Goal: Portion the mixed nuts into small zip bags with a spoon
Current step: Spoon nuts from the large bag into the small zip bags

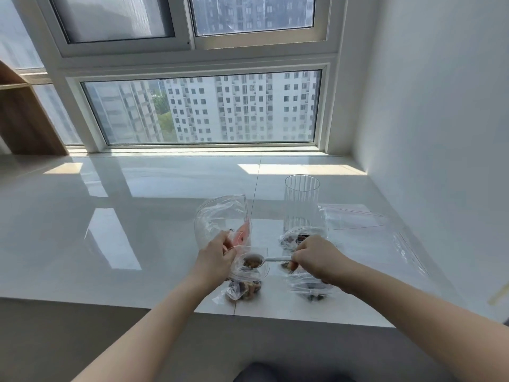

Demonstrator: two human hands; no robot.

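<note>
My left hand (216,256) pinches the open mouth of a small clear zip bag (245,282) that stands near the sill's front edge with mixed nuts at its bottom. My right hand (316,257) grips the handle of a white spoon (264,261). The spoon's bowl holds nuts and sits over the bag's mouth. Behind my left hand stands a large clear bag (220,219) with something red inside. Two more small bags with nuts lie by my right hand, one behind it (294,239) and one under my wrist (308,288).
A tall ribbed glass (301,205) stands behind my right hand. Empty zip bags (358,219) lie flat to the right, near the white wall. The white glossy sill (124,221) stretches left to a wooden shelf (24,119); its front edge is just below the bags.
</note>
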